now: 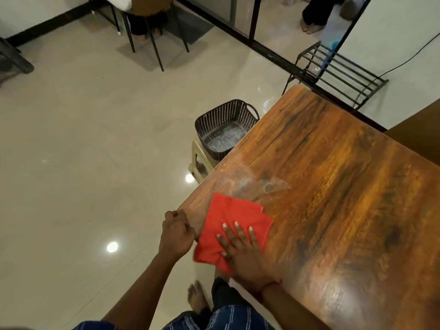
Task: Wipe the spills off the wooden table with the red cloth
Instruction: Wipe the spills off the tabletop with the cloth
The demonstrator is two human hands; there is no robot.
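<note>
A red cloth (232, 219) lies flat on the near left corner of the wooden table (345, 182). My right hand (240, 251) presses down on the cloth's near part with fingers spread. My left hand (176, 231) is curled around the table's left edge beside the cloth. Just beyond the cloth, a whitish smeared spill (257, 181) streaks the tabletop toward the left edge.
A dark perforated basket (223, 127) stands on a beige plastic stool (200, 163) against the table's left edge. A black metal rack (338, 70) stands beyond the far corner. Chair legs (154, 44) and shiny tiled floor lie to the left. My bare foot (196, 296) shows below.
</note>
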